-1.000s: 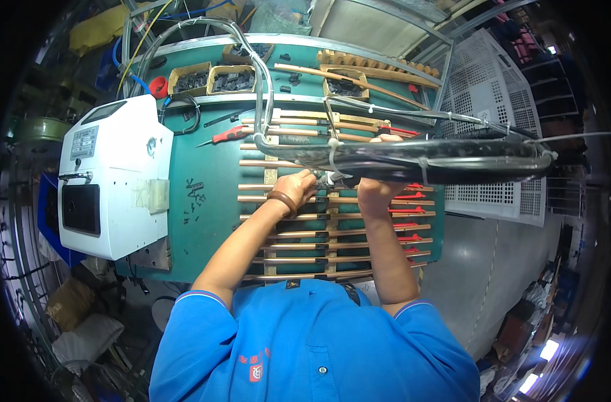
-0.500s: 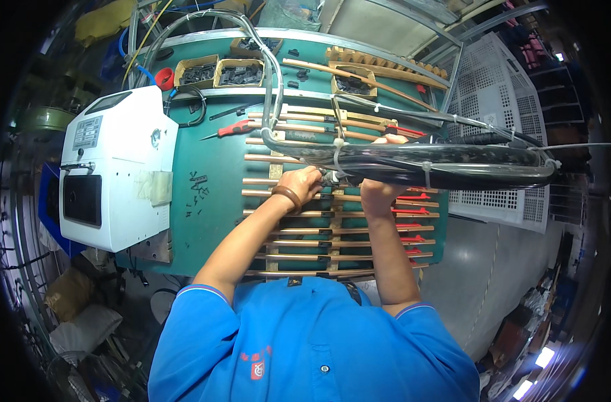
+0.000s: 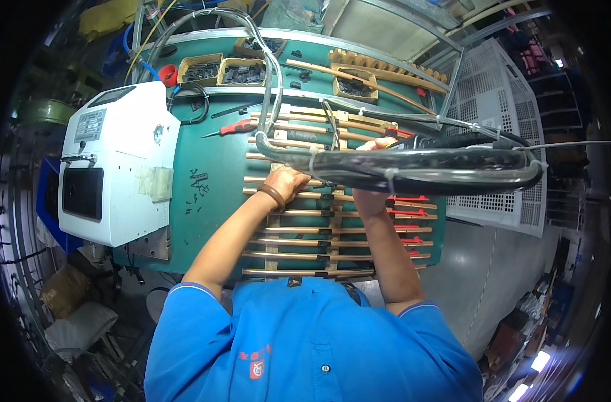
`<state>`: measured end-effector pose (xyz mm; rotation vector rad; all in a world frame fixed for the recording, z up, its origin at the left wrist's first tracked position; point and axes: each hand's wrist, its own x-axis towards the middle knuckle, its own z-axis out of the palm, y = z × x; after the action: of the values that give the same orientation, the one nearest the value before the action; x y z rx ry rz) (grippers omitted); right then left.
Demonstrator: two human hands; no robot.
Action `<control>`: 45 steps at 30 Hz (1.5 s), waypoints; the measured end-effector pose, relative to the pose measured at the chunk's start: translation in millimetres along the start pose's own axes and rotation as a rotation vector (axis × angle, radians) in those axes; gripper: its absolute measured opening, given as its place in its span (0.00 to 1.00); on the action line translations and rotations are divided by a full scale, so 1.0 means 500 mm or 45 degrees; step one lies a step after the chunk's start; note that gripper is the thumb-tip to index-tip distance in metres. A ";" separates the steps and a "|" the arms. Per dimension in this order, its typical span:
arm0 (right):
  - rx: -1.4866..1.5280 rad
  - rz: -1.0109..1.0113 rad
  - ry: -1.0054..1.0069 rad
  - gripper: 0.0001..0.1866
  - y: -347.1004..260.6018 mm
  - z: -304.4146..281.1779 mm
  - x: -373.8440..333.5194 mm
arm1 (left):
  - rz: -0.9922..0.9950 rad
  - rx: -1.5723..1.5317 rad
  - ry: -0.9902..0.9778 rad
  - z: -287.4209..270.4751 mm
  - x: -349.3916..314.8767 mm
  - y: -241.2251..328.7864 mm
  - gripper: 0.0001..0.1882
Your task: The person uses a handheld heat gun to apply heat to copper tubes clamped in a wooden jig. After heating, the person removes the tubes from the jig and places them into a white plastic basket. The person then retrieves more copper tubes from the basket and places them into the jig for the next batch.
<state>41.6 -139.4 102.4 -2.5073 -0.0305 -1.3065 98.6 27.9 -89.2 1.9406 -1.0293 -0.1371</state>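
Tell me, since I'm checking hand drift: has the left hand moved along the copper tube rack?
No. The left hand stays at the same rung of the copper tube rack, under the black hose bundle.

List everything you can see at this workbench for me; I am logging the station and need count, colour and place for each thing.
Hose and cable bundle: one, black and clear, tied, crossing above the bench in front of the hands.
Copper tubes: a dozen or so, copper, in rows on a rack at bench centre; some with red ends on the right.
Bench top: one, green.
Machine: one, white, left edge of bench.
Screwdriver: one, red handle, left of the rack's far end.
Trays of small dark parts: three or so, wooden, far edge.
Perforated panel: one, white, right.
Shirt: one, blue, bottom.
Left hand: brown wristband, at the bundle.
Right hand: mostly hidden behind the bundle.
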 end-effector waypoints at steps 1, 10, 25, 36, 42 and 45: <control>0.805 0.365 -0.021 0.11 -0.009 -0.003 -0.001 | -0.012 -0.127 0.011 0.005 0.002 -0.003 0.09; 0.987 0.657 0.085 0.19 -0.022 -0.033 0.055 | -0.109 0.207 -0.368 -0.073 0.032 0.075 0.12; 1.277 0.831 0.224 0.13 -0.081 -0.124 0.125 | 0.001 0.264 0.079 0.009 -0.002 0.185 0.11; 0.955 0.731 0.170 0.10 -0.074 -0.095 0.058 | -0.056 0.218 0.095 0.002 -0.001 0.193 0.09; 0.384 0.333 0.158 0.14 -0.051 -0.092 0.038 | -0.041 0.227 0.066 0.001 -0.004 0.189 0.08; 0.869 0.587 0.099 0.21 -0.031 -0.087 0.008 | -0.018 0.225 0.059 0.000 0.001 0.189 0.07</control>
<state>6.9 -137.7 132.8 -1.7506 0.0971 -0.9821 41.7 4.9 -17.5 2.1003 -1.0260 -0.0094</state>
